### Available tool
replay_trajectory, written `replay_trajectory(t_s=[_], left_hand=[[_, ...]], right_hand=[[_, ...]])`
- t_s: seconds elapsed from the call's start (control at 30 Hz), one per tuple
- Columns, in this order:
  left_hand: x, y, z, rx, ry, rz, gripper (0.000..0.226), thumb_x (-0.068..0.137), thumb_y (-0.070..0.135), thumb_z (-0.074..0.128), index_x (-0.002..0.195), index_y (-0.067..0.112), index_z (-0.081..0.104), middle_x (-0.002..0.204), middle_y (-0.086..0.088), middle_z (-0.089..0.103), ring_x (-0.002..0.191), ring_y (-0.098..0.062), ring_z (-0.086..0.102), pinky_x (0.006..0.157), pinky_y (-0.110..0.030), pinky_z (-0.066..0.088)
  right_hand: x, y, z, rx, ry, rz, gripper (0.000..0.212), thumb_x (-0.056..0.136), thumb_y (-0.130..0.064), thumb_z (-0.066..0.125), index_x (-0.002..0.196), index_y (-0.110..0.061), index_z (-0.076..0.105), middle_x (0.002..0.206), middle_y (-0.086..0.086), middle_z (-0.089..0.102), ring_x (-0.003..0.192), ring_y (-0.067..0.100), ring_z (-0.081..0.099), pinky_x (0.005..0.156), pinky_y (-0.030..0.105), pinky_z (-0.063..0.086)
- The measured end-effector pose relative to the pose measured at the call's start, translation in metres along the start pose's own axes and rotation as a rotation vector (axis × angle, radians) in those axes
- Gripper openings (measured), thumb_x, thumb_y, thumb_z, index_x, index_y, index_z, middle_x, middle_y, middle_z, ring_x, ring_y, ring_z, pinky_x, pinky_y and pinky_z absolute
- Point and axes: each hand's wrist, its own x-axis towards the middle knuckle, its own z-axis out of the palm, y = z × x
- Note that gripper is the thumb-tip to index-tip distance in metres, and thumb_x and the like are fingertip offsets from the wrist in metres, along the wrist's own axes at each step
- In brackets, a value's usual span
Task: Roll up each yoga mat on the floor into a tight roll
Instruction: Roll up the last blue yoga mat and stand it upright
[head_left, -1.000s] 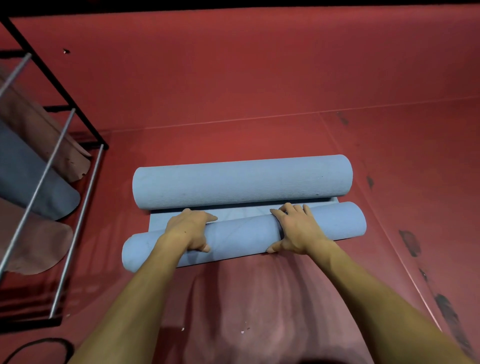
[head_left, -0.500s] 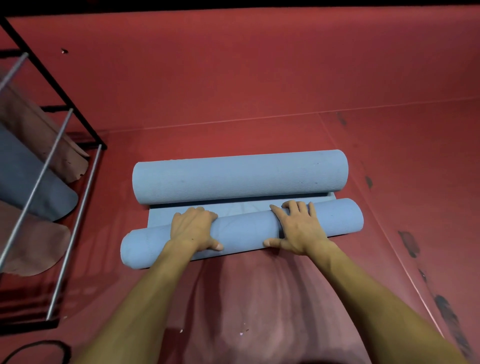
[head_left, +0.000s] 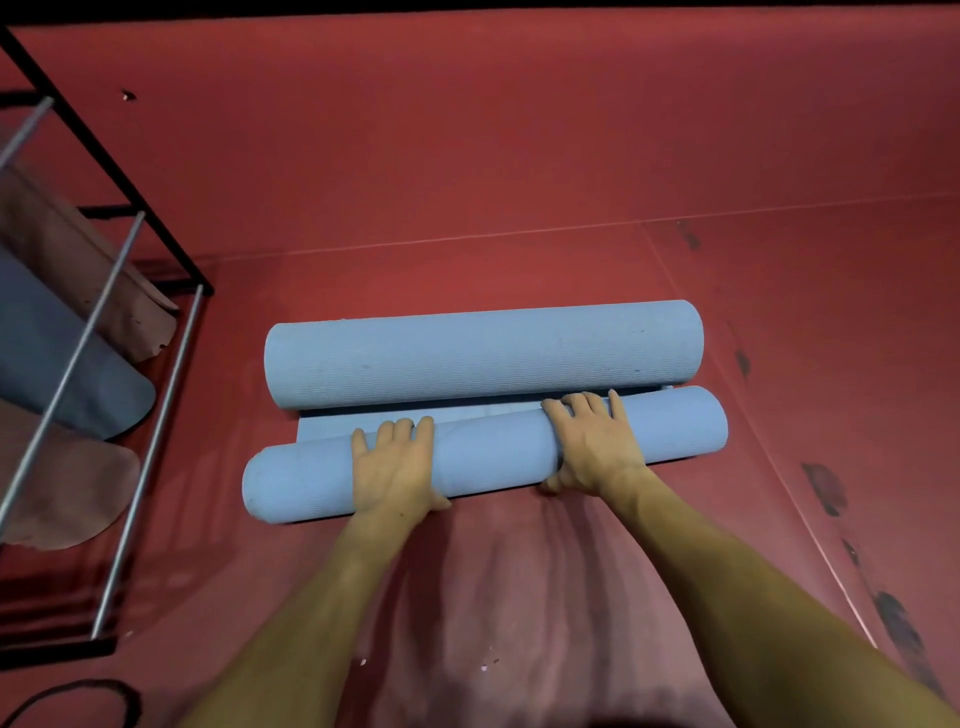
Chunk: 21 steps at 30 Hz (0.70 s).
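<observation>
Head view looks down on two bare forearms reaching out to a light blue yoga mat (head_left: 488, 457) that lies across a red floor (head_left: 519, 156). Most of this mat is wound into a roll, and both hands sit on top of it. Left hand (head_left: 395, 467) lies flat over the roll a little left of its middle, fingers (head_left: 400, 428) straight and spread over the far side, thumb down at the near edge. Right hand (head_left: 592, 447) lies on the roll right of the middle, fingers reaching over the top toward the far side, thumb tucked low against the near side by the floor. Neither hand wraps round the roll; the palms press on it.

Just beyond the fingertips, a narrow flat strip (head_left: 332, 431) of the same mat shows unrolled on the floor. Past that strip, a second blue roll (head_left: 483, 353) lies parallel and close to the one under the hands, fully wound.

Well to the left of the left hand stands a black metal rack (head_left: 130, 332) with silver bars, holding pinkish and blue mats (head_left: 78, 374). A dark cord (head_left: 78, 696) curves at the lower left corner.
</observation>
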Motion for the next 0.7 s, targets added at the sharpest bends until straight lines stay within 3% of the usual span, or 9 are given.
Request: replay_trajectory(t_s=[0.13, 0.27, 0.37, 0.43, 0.53, 0.6, 0.63, 0.7], left_hand=[[0.005, -0.008, -0.012, -0.025, -0.008, 0.059, 0.079, 0.054, 0.068, 0.08, 0.12, 0.036, 0.052, 0.112, 0.01, 0.061, 0.108, -0.019, 0.06, 0.091, -0.042, 0.038], [0.004, -0.023, -0.032, -0.098, -0.301, 0.118, 0.081, 0.038, 0.074, 0.083, 0.107, 0.037, 0.062, 0.099, 0.015, 0.069, 0.097, -0.019, 0.065, 0.074, -0.035, 0.043], [-0.002, -0.021, -0.036, -0.15, -0.337, 0.114, 0.078, 0.035, 0.074, 0.085, 0.101, 0.039, 0.064, 0.09, 0.018, 0.068, 0.091, -0.015, 0.064, 0.073, -0.034, 0.048], [-0.003, -0.02, -0.037, -0.178, -0.344, 0.1, 0.08, 0.034, 0.074, 0.086, 0.103, 0.04, 0.063, 0.092, 0.019, 0.068, 0.093, -0.014, 0.064, 0.075, -0.035, 0.045], [-0.006, -0.017, -0.035, -0.206, -0.362, 0.073, 0.093, 0.039, 0.071, 0.09, 0.123, 0.049, 0.058, 0.12, 0.017, 0.064, 0.117, -0.018, 0.061, 0.09, -0.043, 0.043], [-0.009, -0.009, -0.038, -0.122, -0.32, 0.044, 0.115, 0.044, 0.067, 0.093, 0.146, 0.053, 0.043, 0.15, 0.004, 0.043, 0.137, -0.025, 0.045, 0.106, -0.051, 0.039], [-0.01, -0.004, -0.039, -0.054, -0.269, 0.039, 0.119, 0.046, 0.065, 0.095, 0.15, 0.051, 0.038, 0.154, -0.001, 0.035, 0.14, -0.027, 0.039, 0.109, -0.052, 0.037], [-0.01, 0.005, -0.04, 0.017, -0.168, 0.058, 0.116, 0.049, 0.058, 0.098, 0.147, 0.043, 0.038, 0.145, -0.002, 0.039, 0.133, -0.026, 0.041, 0.104, -0.048, 0.04]], right_hand=[[0.0, 0.007, -0.005, -0.012, -0.026, -0.027, 0.113, 0.051, -0.075, 0.08, 0.148, -0.033, 0.04, 0.136, 0.001, 0.054, 0.129, 0.027, 0.048, 0.121, 0.052, 0.025], [-0.006, 0.004, -0.018, 0.046, -0.26, -0.063, 0.117, 0.046, -0.078, 0.083, 0.141, -0.027, 0.039, 0.127, 0.002, 0.064, 0.117, 0.029, 0.06, 0.104, 0.046, 0.045], [-0.018, 0.007, -0.019, 0.131, -0.248, -0.055, 0.109, 0.043, -0.076, 0.088, 0.123, -0.02, 0.04, 0.116, 0.0, 0.064, 0.108, 0.028, 0.062, 0.099, 0.043, 0.044], [-0.021, 0.008, -0.019, 0.173, -0.227, -0.06, 0.106, 0.043, -0.079, 0.087, 0.121, -0.023, 0.041, 0.119, -0.003, 0.061, 0.111, 0.026, 0.058, 0.103, 0.042, 0.039], [-0.023, 0.009, -0.019, 0.157, -0.185, -0.086, 0.114, 0.043, -0.083, 0.085, 0.135, -0.025, 0.048, 0.149, -0.001, 0.046, 0.139, 0.029, 0.04, 0.119, 0.048, 0.029], [-0.024, 0.009, -0.022, 0.135, -0.183, -0.064, 0.124, 0.049, -0.083, 0.083, 0.151, -0.027, 0.044, 0.171, 0.007, 0.014, 0.157, 0.035, 0.008, 0.127, 0.056, 0.014], [-0.024, 0.008, -0.025, 0.131, -0.194, -0.047, 0.126, 0.052, -0.083, 0.082, 0.157, -0.028, 0.04, 0.173, 0.009, -0.002, 0.158, 0.038, -0.005, 0.128, 0.057, 0.007], [-0.023, 0.008, -0.03, 0.13, -0.22, -0.022, 0.128, 0.056, -0.083, 0.081, 0.161, -0.029, 0.032, 0.171, 0.012, -0.02, 0.156, 0.041, -0.018, 0.128, 0.058, 0.0]])
